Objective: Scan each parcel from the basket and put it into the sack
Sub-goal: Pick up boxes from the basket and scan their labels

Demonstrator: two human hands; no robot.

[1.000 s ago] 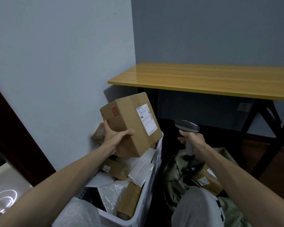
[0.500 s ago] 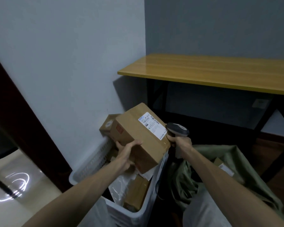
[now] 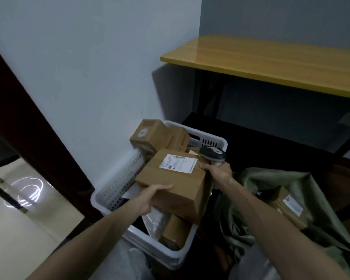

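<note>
Mid-scan, I think: parcel (image 3: 176, 184) held over the basket (image 3: 107, 194), label (image 3: 178, 164) up so the scanner (image 3: 212, 154) can read it. The left hand (image 3: 154, 196) curls its fingers round the near edge. The right hand (image 3: 217, 171) wraps its fingers on the scanner grip (thumb steadies the parcel's right edge). The sack (image 3: 249, 180) gapes just right, ready for the drop.

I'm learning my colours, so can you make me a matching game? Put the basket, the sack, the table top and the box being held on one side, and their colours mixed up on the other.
Things:
1. basket
2. sack
3. table top
4. held box

Colours:
A. yellow
B. brown
C. white
D. green

Right pairs: 1-C, 2-D, 3-A, 4-B.
</note>
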